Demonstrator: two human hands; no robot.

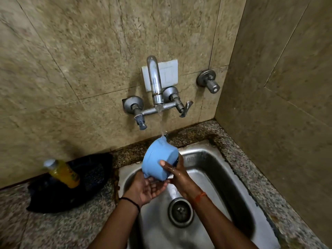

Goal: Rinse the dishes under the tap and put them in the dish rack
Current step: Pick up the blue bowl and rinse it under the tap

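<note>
A blue plastic bowl (159, 163) is held tilted, base towards the camera, over the steel sink (206, 168), with the tap (154, 81) stream striking its upper edge. The right hand (177, 174) grips it, thumb pressed on the base and fingers hidden behind the rim; the left hand (146, 188) is open, palm up, cupped just under its lower edge. It looks light, stiff and unbreakable, but wet and slippery, so pinching the rim seems safest. No dish rack is in view.
</note>
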